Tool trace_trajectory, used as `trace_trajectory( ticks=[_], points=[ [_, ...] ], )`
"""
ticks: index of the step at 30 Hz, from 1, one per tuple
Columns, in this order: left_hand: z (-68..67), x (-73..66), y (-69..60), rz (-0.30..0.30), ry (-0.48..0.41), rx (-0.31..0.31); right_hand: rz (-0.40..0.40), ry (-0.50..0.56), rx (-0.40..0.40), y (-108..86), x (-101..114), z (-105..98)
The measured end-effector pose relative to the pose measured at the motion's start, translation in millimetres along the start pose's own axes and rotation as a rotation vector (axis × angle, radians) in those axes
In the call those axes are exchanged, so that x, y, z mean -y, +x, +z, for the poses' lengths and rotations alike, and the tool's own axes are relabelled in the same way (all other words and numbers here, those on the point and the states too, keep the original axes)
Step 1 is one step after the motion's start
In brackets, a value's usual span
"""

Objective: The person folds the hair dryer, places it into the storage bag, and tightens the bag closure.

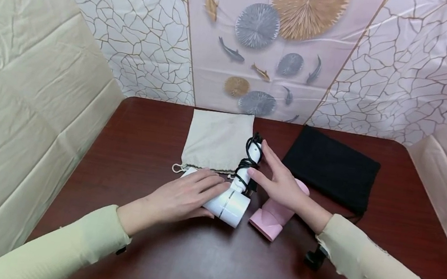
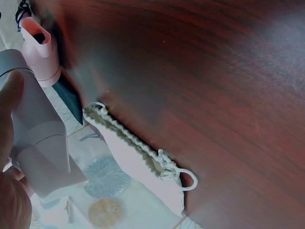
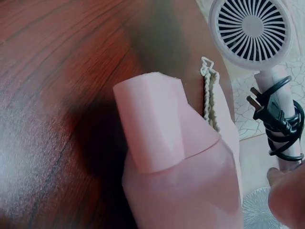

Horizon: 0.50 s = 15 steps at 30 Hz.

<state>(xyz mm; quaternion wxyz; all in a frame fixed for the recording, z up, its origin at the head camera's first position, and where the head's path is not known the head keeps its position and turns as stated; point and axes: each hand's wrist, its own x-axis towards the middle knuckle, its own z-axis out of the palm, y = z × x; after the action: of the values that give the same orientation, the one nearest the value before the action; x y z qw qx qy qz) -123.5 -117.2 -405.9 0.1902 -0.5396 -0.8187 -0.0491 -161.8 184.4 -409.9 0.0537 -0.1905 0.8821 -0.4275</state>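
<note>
Head view first: I see the left hand (image 1: 182, 195) clamped on the barrel of the white hair dryer (image 1: 234, 209), which is between both hands above the dark wooden table (image 1: 189, 267); the right hand (image 1: 283, 185), thumb and index finger apart and fairly straight, touches its handle (image 1: 254, 152), wound with black cord (image 1: 247, 164); just right of the white hair dryer is a pink hair dryer (image 1: 275, 212); beyond it, a beige drawstring pouch (image 1: 217, 138); beyond and rightward, a black pouch (image 1: 332, 168).

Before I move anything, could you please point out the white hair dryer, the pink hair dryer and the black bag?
White hair dryer (image 1: 235, 207): head view, barrel.
Pink hair dryer (image 3: 157, 131): right wrist view, nozzle.
Black bag (image 1: 334, 168): head view, fabric's middle.
</note>
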Motion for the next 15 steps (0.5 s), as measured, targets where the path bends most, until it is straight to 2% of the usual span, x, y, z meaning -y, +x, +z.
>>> trace_trajectory(
  ticks=[4, 11, 15],
  points=[
    [-1.6, 0.2, 3.0, 0.013, 0.034, 0.002, 0.000, 0.000, -0.020, 1.5, 0.9, -1.5],
    [-4.9, -0.5, 6.8, -0.002, 0.062, 0.025, -0.022, 0.030, -0.053, 4.5, 3.4, -1.4],
    [-5.6, -2.0, 9.4, -0.001, 0.062, 0.015, -0.028, 0.046, -0.077, 5.3, 6.2, -0.5]
  ],
)
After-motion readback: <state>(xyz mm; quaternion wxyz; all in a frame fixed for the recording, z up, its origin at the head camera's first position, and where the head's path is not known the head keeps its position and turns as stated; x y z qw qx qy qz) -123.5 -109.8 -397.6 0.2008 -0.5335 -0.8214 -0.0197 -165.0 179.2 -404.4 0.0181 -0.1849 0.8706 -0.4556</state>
